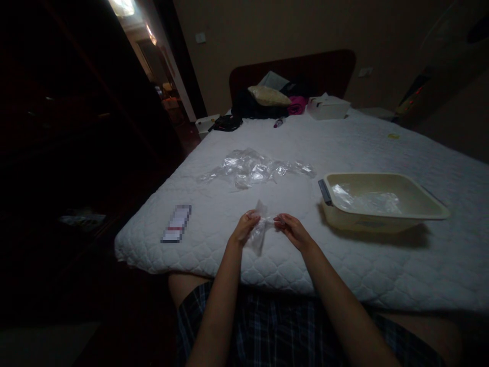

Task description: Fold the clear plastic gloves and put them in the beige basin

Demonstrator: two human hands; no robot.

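I hold a small clear plastic bag between both hands above the near edge of the white quilted mattress. My left hand pinches its left side with fingers closed. My right hand pinches its right side, fingers closed too. The bag hangs crumpled between them. A pile of several clear plastic bags lies on the mattress beyond my hands.
A beige plastic basin with clear plastic inside sits to the right. A small flat pack lies at the left. Pillows, clothes and a white box are by the headboard. The mattress edge drops to dark floor on the left.
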